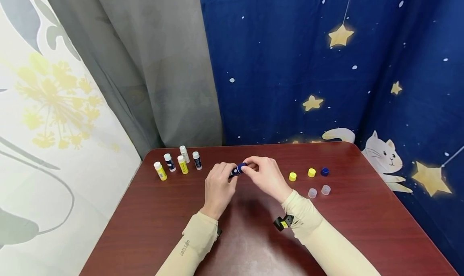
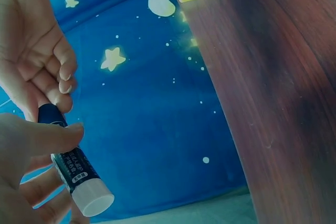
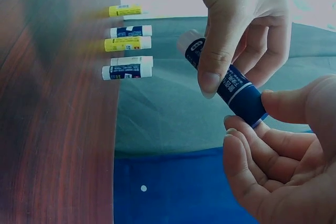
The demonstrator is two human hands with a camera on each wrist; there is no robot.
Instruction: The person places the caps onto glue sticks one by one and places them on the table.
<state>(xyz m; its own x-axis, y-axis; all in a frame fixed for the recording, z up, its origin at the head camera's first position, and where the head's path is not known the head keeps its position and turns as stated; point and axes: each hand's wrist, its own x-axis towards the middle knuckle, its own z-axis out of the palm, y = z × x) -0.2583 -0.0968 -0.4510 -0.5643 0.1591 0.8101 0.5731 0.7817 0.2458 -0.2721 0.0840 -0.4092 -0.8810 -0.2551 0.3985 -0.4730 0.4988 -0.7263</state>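
Above the middle of the table, a dark blue glue stick (image 3: 234,83) is held tilted between both hands. My left hand (image 1: 219,187) grips its body, thumb across the printed label. The white end (image 2: 93,198) sticks out past the left fingers in the left wrist view. With thumb and fingertips, my right hand (image 1: 266,177) pinches the blue cap (image 3: 248,106) at the other end. The cap sits against the body; whether it is loose or tight I cannot tell.
Several glue sticks stand uncapped-looking at the back left, among them a yellow one (image 1: 160,171), a navy one (image 1: 197,160) and a white one (image 1: 184,154). To the right lie yellow caps (image 1: 292,177), a blue cap (image 1: 324,171) and translucent caps (image 1: 312,193). Curtains hang behind the table (image 1: 250,247).
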